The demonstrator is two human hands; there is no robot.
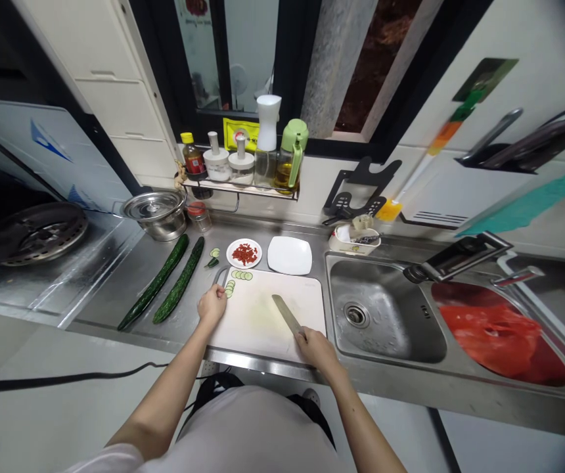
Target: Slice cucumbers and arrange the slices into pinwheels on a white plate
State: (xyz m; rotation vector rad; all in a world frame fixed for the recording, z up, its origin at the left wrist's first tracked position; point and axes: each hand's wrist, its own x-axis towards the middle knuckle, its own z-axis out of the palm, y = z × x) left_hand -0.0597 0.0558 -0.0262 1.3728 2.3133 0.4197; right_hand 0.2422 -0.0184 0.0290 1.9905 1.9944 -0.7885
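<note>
My right hand (pixel 316 346) is closed round the handle of a knife (pixel 286 314), whose blade lies pointing away over a white cutting board (pixel 282 295). At the board's left edge my left hand (pixel 212 303) rests with its fingers curled, right beside several cucumber slices (pixel 230 287); what it holds, if anything, is hidden. More slices (pixel 242 275) lie at the board's far edge. Two whole cucumbers (pixel 171 282) lie side by side on the steel counter to the left of the board.
Behind the board stand a small plate of chopped red chili (pixel 244 253) and an empty white square plate (pixel 290 255). A sink (pixel 381 315) lies right, then a red basin (pixel 494 332). A lidded pot (pixel 157 211), a condiment rack (pixel 243 164) and a stove (pixel 31 233) are left.
</note>
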